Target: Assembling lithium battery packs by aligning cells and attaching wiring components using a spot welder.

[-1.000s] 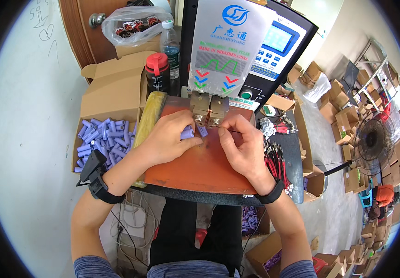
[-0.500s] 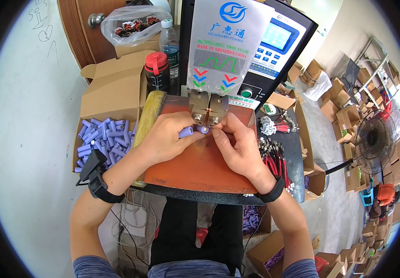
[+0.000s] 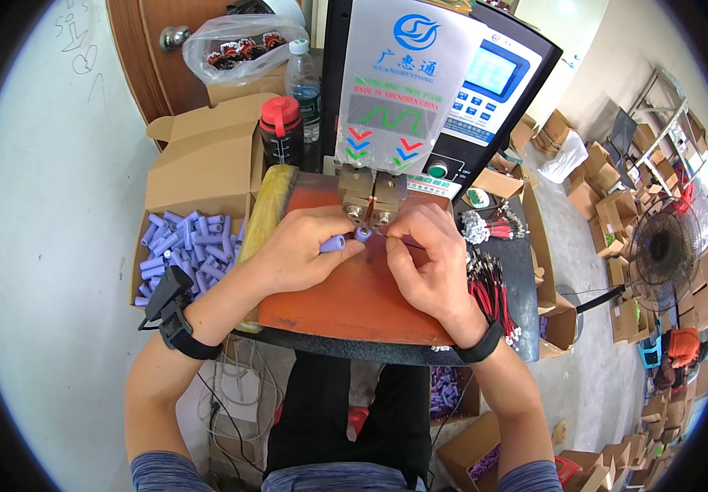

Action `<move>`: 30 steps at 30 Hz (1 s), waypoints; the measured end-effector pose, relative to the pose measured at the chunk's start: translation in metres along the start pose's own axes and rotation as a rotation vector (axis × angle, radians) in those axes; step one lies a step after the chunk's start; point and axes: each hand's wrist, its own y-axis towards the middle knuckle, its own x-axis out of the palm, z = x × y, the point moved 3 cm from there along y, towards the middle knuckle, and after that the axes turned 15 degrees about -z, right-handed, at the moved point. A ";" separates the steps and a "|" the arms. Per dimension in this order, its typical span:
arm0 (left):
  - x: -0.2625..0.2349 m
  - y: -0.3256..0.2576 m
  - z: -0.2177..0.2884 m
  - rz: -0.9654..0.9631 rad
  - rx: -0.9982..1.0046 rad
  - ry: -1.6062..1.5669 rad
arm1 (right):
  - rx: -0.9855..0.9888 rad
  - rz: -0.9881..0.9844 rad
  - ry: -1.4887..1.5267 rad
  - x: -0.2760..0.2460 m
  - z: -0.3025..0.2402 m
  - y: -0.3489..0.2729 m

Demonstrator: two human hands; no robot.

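Workpiece: small lilac cylindrical battery cell, lying on its side just beside and below the copper electrode head of the upright spot-welding machine.
Second cell: a like lilac cell stands end-on directly under the electrode tips, touching or nearly touching them; which cannot be told.
Left hand: curled nearly shut, fingertips pinching the lying cell by its barrel.
Right hand: mostly closed, thumb and forefinger pinching a thin lead wire whose end points at the end-on cell.
Handling, cell: judged rigid and light for its size; the smooth plastic sleeve is likely slippery. Grip across the barrel, leaving the end caps free.
Handling, wire: judged limp and fine; hold close to the free end for control.
Work surface: orange-brown flat board on a dark table, with a yellow foam strip along its left edge.
Stock, left: open cardboard box of loose lilac cells.
Stock, right: bundles of red leads on the table.
Behind: red-capped black bottle, clear water bottle, plastic bag of parts.
Room: grey floor on the right crowded with cardboard cartons; a pedestal fan stands well apart.
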 end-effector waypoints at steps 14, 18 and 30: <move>-0.002 -0.001 0.001 -0.033 0.000 0.017 | -0.016 -0.034 -0.075 0.003 -0.003 0.002; -0.001 -0.001 -0.001 -0.013 0.014 0.008 | -0.039 -0.001 -0.069 0.004 -0.002 0.002; 0.000 0.000 -0.001 0.009 0.007 -0.004 | -0.005 -0.008 -0.091 0.003 -0.002 0.002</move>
